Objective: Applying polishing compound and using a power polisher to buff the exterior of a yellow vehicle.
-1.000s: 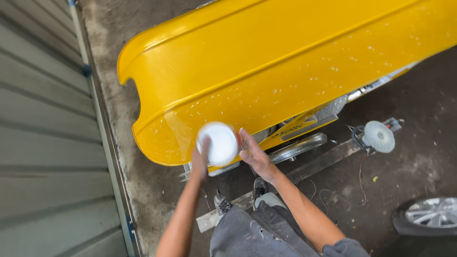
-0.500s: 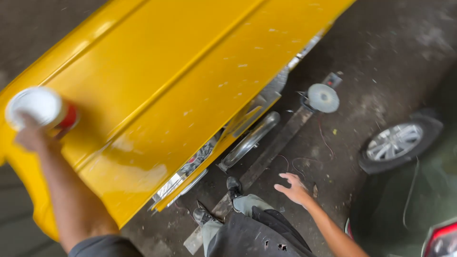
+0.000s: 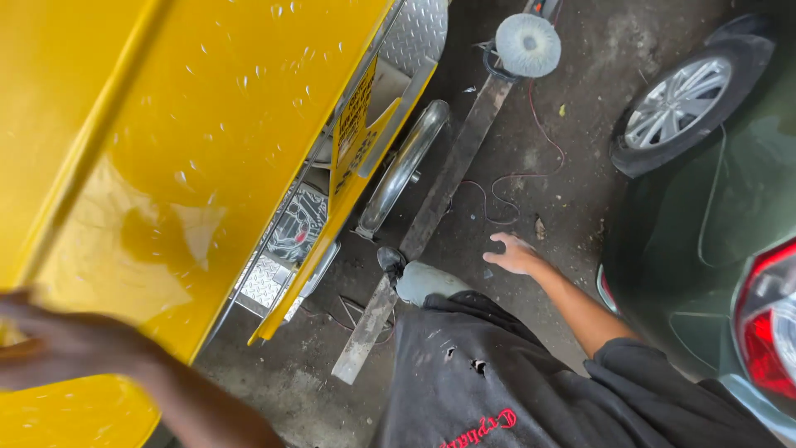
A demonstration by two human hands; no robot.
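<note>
Right hand [image 3: 512, 253]: fingers spread, empty, palm down, hovering above the concrete floor [image 3: 564, 166] just at three o'clock of the grey shoe [image 3: 427, 282]. Left hand [image 3: 62, 340]: blurred at the eight o'clock edge, resting against the glossy yellow panel [image 3: 191, 124]; cannot tell whether fingers are spread or closed, nor whether anything is held. Panel fills the ten o'clock half, dotted with droplets. Beneath its lower edge: diamond-plate step [image 3: 264, 282] and chrome tube [image 3: 402, 170]. Long wooden plank [image 3: 431, 211] lying on the floor from six toward twelve o'clock, a polisher with fluffy white pad [image 3: 528, 46] at its far end. Red wire [image 3: 539, 158] looped nearby. Green car [image 3: 713, 199] with alloy wheel [image 3: 676, 104] at three o'clock.
</note>
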